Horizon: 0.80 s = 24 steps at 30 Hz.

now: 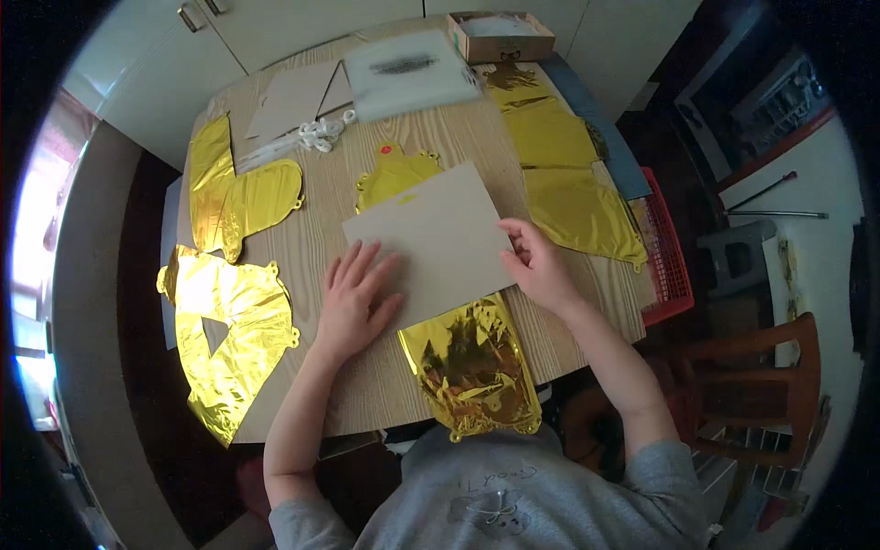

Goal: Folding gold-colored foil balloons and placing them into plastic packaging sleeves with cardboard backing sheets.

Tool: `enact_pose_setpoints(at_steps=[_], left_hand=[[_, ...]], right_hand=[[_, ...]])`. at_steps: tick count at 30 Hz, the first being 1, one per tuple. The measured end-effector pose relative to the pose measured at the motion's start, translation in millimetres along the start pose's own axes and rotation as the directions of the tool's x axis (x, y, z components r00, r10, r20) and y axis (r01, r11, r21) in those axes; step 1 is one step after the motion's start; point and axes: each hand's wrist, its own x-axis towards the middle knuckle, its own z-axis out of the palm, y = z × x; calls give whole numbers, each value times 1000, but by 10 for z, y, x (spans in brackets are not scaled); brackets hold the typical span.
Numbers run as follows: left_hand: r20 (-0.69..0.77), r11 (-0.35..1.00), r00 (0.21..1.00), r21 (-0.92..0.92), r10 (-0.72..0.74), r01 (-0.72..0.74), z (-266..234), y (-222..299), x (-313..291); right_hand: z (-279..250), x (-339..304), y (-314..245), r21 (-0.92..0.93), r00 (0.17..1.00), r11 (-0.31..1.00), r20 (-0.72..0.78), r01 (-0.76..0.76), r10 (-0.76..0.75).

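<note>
A stiff grey cardboard sheet [438, 247] lies tilted across a flat gold foil balloon [472, 357] in the middle of the table. The balloon's scalloped far end shows beyond the sheet; its near end hangs over the table's front edge, and the middle is hidden. My right hand [539, 266] pinches the sheet's right edge between thumb and fingers. With fingers spread, my left hand [359, 298] rests on the sheet's lower left edge.
Flat gold foil balloons [266, 197] [243, 335] lie at the left, another [568, 174] at the right. Behind are a white ribbon bundle [323, 133], a clear plastic bag [412, 78] and a cardboard box [502, 41]. A red basket [667, 257] and wooden chair [752, 385] stand right.
</note>
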Motion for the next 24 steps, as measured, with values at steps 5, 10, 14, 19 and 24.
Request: enact_pose_setpoints(at_steps=[5,10,14,19,24], left_hand=[[152,993,988,110,15,-32,-9,51,9],[153,988,988,146,34,-56,-3,86,7],[101,985,993,154,63,-78,34,62,-8],[115,986,991,140,75,-91,29,54,-7],[129,987,988,126,85,-101,2,78,4]], right_hand=[[-16,-14,-2,-446,956,862,-42,241,-289],[-18,-33,40,-634,946,729,14,259,-323],[19,-49,14,-681,940,677,53,280,-336],[30,-58,12,-727,925,591,168,349,-340],[19,-51,20,-726,928,591,186,351,-322]])
